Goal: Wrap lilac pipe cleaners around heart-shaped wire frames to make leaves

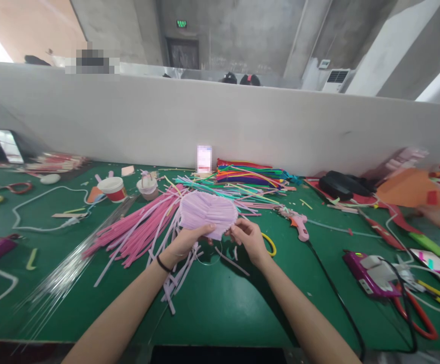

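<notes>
- Your left hand pinches the lower left edge of the lilac heart-shaped pipe-cleaner piece, fingers closed on it.
- Your right hand grips its lower right edge, fingers curled tight.
- The heart is held just above the green table, in front of the loose pink pipe cleaners.
- A pink glue gun lies near, to the right.

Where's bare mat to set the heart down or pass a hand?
Biggest free patch: green mat near the front edge, between the forearms, below the lilac heart that left hand and right hand hold. Smaller one between black cable and purple device. Crowded: pink pipe cleaners left of the hands, coloured bundle behind, red scissors far right.
</notes>
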`<control>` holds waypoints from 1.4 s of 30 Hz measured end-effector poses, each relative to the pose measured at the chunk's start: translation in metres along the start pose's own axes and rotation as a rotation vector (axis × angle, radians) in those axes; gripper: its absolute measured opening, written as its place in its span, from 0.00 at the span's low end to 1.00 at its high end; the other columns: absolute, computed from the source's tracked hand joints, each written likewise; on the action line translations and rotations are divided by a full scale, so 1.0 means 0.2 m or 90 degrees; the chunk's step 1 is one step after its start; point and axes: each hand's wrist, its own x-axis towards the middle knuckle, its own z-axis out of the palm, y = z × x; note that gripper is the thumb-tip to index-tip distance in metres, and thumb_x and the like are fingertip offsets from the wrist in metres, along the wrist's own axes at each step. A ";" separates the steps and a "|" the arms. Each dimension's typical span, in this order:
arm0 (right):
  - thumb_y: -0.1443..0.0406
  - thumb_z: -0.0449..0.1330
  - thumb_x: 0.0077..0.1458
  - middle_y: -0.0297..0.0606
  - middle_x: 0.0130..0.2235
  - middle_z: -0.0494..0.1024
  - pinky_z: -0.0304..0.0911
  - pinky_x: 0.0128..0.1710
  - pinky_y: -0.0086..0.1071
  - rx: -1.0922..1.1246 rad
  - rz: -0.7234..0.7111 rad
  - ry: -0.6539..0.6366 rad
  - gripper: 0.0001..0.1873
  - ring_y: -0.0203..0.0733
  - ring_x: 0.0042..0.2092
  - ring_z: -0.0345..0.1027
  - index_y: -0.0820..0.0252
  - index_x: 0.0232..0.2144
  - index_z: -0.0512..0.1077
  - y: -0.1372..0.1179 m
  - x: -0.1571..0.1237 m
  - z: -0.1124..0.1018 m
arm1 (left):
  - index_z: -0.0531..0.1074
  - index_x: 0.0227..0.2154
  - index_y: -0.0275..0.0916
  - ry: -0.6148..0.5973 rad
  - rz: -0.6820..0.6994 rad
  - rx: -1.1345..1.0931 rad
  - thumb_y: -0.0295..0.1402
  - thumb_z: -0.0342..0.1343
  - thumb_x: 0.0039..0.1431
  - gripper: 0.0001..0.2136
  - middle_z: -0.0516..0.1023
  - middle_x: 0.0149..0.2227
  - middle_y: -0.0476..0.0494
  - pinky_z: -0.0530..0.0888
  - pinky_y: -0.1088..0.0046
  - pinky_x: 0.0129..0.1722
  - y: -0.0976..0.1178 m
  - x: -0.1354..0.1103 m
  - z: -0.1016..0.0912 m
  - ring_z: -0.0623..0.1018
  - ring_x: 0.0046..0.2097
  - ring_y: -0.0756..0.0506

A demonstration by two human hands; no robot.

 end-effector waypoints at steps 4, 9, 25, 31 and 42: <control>0.54 0.63 0.47 0.34 0.24 0.76 0.55 0.21 0.27 0.009 -0.002 -0.004 0.15 0.32 0.21 0.61 0.59 0.26 0.68 0.00 0.00 -0.01 | 0.77 0.33 0.34 -0.001 -0.006 0.012 0.34 0.65 0.45 0.12 0.79 0.33 0.43 0.74 0.73 0.27 0.00 0.00 0.00 0.75 0.31 0.47; 0.55 0.64 0.47 0.36 0.25 0.77 0.55 0.21 0.27 0.009 -0.004 -0.024 0.14 0.32 0.22 0.62 0.60 0.25 0.69 -0.01 -0.01 -0.01 | 0.77 0.33 0.34 -0.011 -0.018 -0.005 0.33 0.65 0.45 0.12 0.80 0.33 0.44 0.74 0.73 0.27 -0.01 -0.01 0.00 0.75 0.31 0.47; 0.57 0.63 0.49 0.35 0.24 0.77 0.53 0.20 0.26 0.023 0.001 0.005 0.12 0.32 0.21 0.63 0.61 0.24 0.71 -0.02 0.00 0.00 | 0.77 0.27 0.34 -0.010 -0.038 -0.025 0.33 0.64 0.46 0.07 0.78 0.26 0.47 0.73 0.74 0.26 0.00 -0.01 0.02 0.73 0.26 0.50; 0.57 0.62 0.50 0.38 0.28 0.79 0.51 0.20 0.25 0.056 0.005 0.019 0.12 0.32 0.23 0.64 0.61 0.30 0.75 -0.05 0.00 -0.04 | 0.76 0.22 0.34 0.024 -0.054 -0.040 0.33 0.64 0.45 0.07 0.76 0.23 0.48 0.72 0.74 0.26 0.01 0.00 -0.01 0.73 0.24 0.50; 0.58 0.66 0.47 0.36 0.27 0.78 0.54 0.20 0.25 0.083 0.043 -0.007 0.11 0.33 0.24 0.67 0.60 0.27 0.74 -0.01 0.01 -0.03 | 0.78 0.23 0.34 -0.014 -0.052 -0.018 0.34 0.65 0.45 0.07 0.76 0.24 0.48 0.72 0.74 0.25 0.00 0.00 -0.01 0.72 0.25 0.50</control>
